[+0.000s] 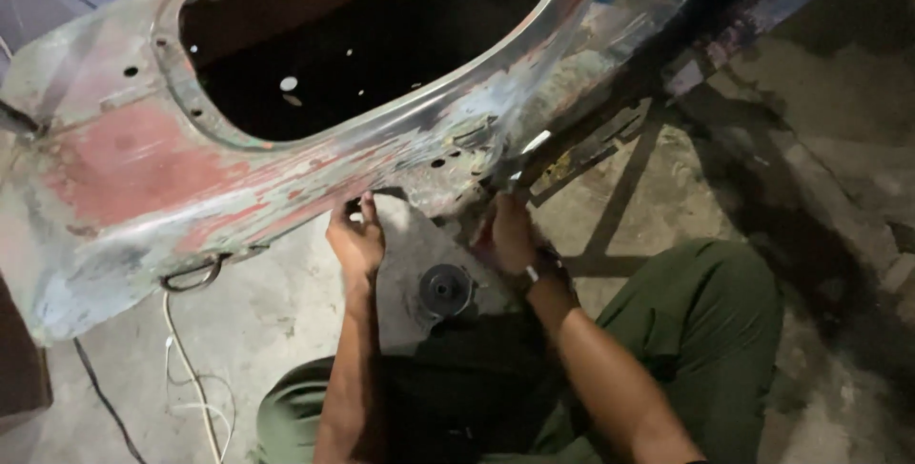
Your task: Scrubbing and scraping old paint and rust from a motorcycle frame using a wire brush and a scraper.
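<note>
Grey metal plate, roughly triangular, sits between both hands just under the lower edge of the car body panel, its top corner tucked up against that edge. A dark round disc is fixed low on the plate, near the person's lap. Left hand grips the plate's left edge, fingers curled closed over the top of it, thumb side hidden. Right hand rests on the plate's right edge near the panel's underside, fingers bent inward; cannot tell whether it pinches the plate or just presses on it, fingertips are out of sight. A watch with a pale face sits on the right wrist. The body panel is worn, patchy red and grey paint with bare metal, and has a large rounded opening with a raised lip and small holes around it. A metal loop hangs from the panel's lower edge, left of the left hand. White cable trails over the concrete floor at lower left. Person wears green trousers, knee out to the right. Dark metal frame bars lie on the floor right of the hands.
</note>
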